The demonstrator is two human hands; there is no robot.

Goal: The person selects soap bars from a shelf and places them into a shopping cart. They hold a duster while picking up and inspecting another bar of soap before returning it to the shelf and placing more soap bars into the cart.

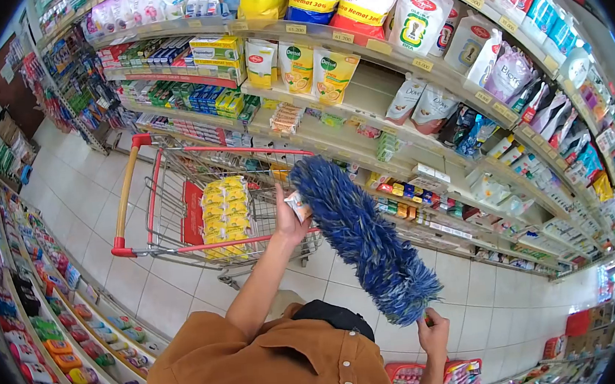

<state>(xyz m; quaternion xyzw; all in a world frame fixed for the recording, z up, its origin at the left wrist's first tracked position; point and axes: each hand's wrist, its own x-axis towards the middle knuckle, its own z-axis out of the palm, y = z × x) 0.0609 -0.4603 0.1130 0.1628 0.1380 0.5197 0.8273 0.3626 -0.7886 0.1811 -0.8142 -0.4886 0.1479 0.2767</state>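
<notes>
My left hand point(286, 222) is raised in front of the shelves and holds a small white and orange packet point(298, 206) against the top end of a fluffy blue duster point(363, 238). My right hand point(433, 332) grips the duster's lower end, where the handle is hidden in my fingers. The duster runs diagonally between my two hands. My brown sleeve and shirt fill the bottom of the view.
A red shopping cart point(149, 198) with yellow packs point(225, 215) stands on the white tiled floor by the shelves. Stocked shelves point(389, 123) of pouches and boxes run ahead, another rack point(42, 339) lines the left. A red basket point(411, 374) sits near my feet.
</notes>
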